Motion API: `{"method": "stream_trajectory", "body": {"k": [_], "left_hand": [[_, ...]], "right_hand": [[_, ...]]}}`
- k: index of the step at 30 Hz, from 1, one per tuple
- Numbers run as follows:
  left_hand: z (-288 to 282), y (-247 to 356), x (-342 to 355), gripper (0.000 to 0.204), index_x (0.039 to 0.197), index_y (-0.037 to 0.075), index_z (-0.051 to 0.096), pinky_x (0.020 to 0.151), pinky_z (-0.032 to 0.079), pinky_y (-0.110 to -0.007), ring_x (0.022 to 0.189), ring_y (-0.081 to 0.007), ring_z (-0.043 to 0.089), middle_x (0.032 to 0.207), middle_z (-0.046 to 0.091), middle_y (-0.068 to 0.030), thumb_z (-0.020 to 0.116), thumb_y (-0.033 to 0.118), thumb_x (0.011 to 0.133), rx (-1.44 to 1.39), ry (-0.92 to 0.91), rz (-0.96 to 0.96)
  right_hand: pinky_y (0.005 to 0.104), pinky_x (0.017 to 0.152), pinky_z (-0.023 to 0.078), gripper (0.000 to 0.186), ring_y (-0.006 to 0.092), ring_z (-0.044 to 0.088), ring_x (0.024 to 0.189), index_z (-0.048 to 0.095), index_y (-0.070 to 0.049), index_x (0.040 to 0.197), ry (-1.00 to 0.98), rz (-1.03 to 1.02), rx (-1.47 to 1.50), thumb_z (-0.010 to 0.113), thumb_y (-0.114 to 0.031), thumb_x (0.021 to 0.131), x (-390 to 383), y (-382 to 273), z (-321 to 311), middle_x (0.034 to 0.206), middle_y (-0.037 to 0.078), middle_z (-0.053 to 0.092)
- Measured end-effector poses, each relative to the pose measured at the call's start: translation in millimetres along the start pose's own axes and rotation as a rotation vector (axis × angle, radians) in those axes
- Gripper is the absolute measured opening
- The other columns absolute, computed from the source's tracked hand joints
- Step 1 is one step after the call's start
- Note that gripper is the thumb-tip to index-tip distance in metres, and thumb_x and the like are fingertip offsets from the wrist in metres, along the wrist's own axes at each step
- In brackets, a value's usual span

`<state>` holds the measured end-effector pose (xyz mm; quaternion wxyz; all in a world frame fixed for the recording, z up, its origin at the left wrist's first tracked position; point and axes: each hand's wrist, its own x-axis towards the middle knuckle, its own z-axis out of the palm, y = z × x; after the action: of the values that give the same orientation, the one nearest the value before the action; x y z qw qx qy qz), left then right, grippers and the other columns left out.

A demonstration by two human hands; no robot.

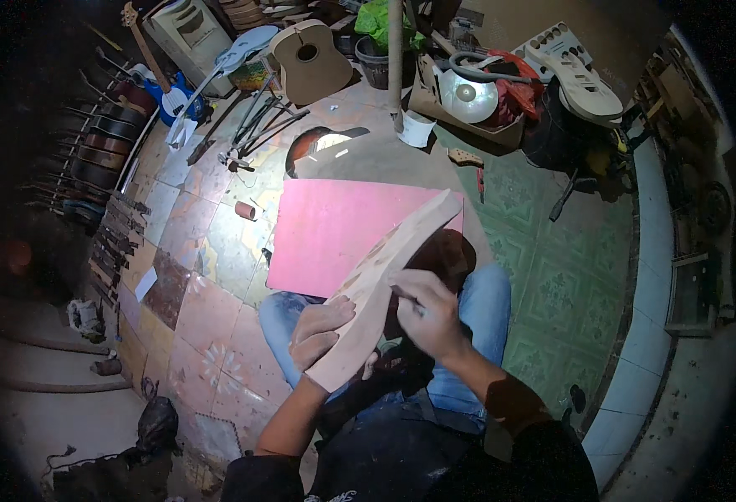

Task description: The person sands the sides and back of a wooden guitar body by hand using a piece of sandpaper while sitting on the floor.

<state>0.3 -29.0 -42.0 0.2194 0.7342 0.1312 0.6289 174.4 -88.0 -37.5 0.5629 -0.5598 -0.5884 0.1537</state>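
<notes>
A pale, unpainted wooden guitar body is held slanting on edge above my lap, reaching over a pink board. My left hand grips its lower part, fingers wrapped over the wood. My right hand is curled at the body's right-hand side, fingertips against the edge; whether it holds something small is unclear. Behind the wood, a dark reddish-brown curved shape is partly hidden. A grey sheet partly covers a sunburst guitar body beyond the board.
Guitars stand in a rack at left, tools lie nearby, and a small reddish cylinder rests on the tiles. At back are an acoustic guitar body, a post, a cardboard box and a dark bin topped with pale guitar bodies.
</notes>
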Motion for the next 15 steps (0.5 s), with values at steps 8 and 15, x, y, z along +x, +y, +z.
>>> {"method": "stream_trajectory", "body": {"k": [8, 15], "left_hand": [[1.0, 2.3, -3.5, 0.055, 0.102, 0.006, 0.046, 0.082, 0.061, -0.048, 0.088, -0.0323, 0.070, 0.101, 0.068, -0.0211, 0.090, 0.027, 0.076, -0.006, 0.021, -0.025], [-3.1, 6.4, -5.7, 0.053, 0.099, 0.006, 0.046, 0.082, 0.061, -0.048, 0.089, -0.0326, 0.070, 0.101, 0.068, -0.0198, 0.089, 0.028, 0.077, -0.012, -0.018, -0.043]], "right_hand": [[0.0407, 0.089, 0.058, 0.032, 0.0324, 0.071, 0.101, 0.070, -0.001, 0.107, -0.036, -0.025, -0.044, 0.066, 0.007, 0.076, 2.7, 12.0, -5.3, 0.109, 0.016, 0.070], [0.0355, 0.076, 0.057, 0.028, 0.0303, 0.070, 0.089, 0.069, 0.000, 0.105, -0.052, -0.062, -0.021, 0.065, 0.008, 0.078, -10.7, -6.2, -7.4, 0.103, 0.016, 0.070]]}}
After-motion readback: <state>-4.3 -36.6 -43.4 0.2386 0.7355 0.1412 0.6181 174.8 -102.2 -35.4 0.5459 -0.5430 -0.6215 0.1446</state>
